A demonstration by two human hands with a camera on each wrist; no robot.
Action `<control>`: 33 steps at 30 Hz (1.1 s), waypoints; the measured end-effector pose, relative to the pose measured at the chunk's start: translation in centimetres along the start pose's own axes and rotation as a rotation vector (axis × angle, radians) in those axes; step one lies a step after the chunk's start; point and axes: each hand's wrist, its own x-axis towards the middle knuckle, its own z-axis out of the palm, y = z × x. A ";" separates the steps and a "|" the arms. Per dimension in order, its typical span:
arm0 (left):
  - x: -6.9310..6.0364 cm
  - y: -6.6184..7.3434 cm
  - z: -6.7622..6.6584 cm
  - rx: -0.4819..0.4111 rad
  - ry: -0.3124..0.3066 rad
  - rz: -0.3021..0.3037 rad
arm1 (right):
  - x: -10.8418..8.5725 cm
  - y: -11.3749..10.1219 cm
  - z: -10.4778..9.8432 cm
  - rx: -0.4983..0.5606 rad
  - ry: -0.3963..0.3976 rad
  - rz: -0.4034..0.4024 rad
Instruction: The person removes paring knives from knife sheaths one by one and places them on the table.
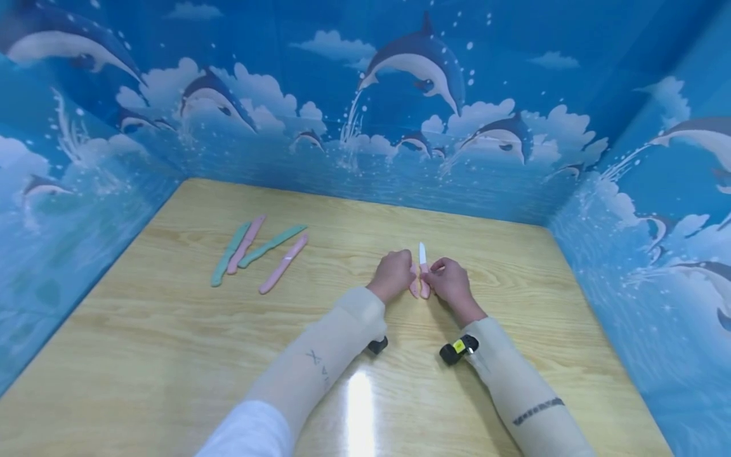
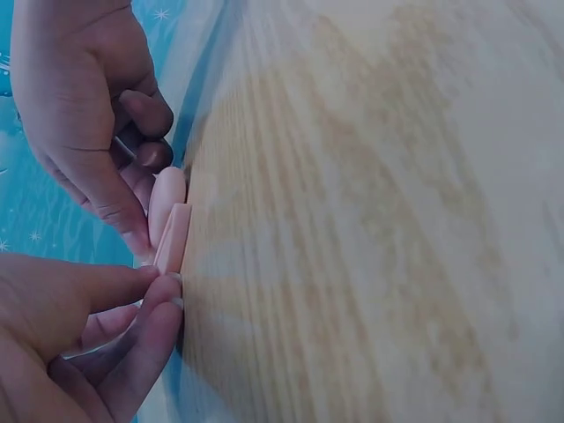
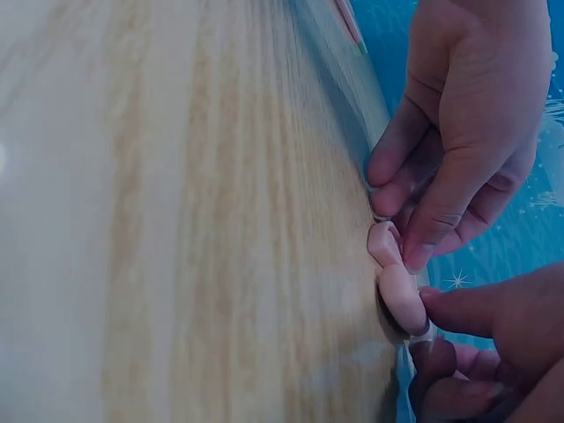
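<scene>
Your hands meet over the wood-grain desk point(image 1: 171, 349), right of its middle and nearer its far edge than its near one. Your right hand point(image 1: 451, 280) pinches the pink handle of a small knife point(image 1: 423, 268), whose bare white blade points toward the far edge. Your left hand point(image 1: 392, 274) pinches a pink sheath point(image 1: 414, 289) just beside that handle, on its left; the wrist views show the sheath's hollow end. Toward the desk's far left corner lie four sheathed knives: from left to right, a green one point(image 1: 230, 255), a pink one point(image 1: 246, 245), a slanting green one point(image 1: 273, 246) and another pink one point(image 1: 283, 264). A blue dolphin-printed backdrop point(image 1: 257, 165) rises behind the far edge.
</scene>
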 end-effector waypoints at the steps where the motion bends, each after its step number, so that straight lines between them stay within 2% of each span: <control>1: 0.0 0.0 0.0 0.001 0.000 0.001 | 0.0 0.0 0.0 -0.002 0.006 -0.005; 8: -0.3 -0.1 -0.3 -0.003 0.004 0.007 | 0.0 0.3 0.1 0.032 0.020 0.002; 11: -0.5 -0.2 -0.6 0.011 0.028 0.008 | -0.1 0.3 0.0 0.057 0.047 -0.003; 15: -0.9 -0.3 -1.0 0.051 0.057 0.014 | -0.4 0.3 0.1 0.061 0.086 -0.031; 20: -1.6 -0.6 -1.4 0.086 0.061 0.007 | -1.1 -0.1 0.4 0.075 0.084 -0.067; 26: -3.0 -0.9 -3.3 0.173 0.075 0.075 | -1.9 -0.6 0.3 0.102 0.112 -0.118; 33: -5.5 -1.5 -5.1 0.278 0.089 0.160 | -3.5 -1.3 0.1 0.144 0.090 -0.220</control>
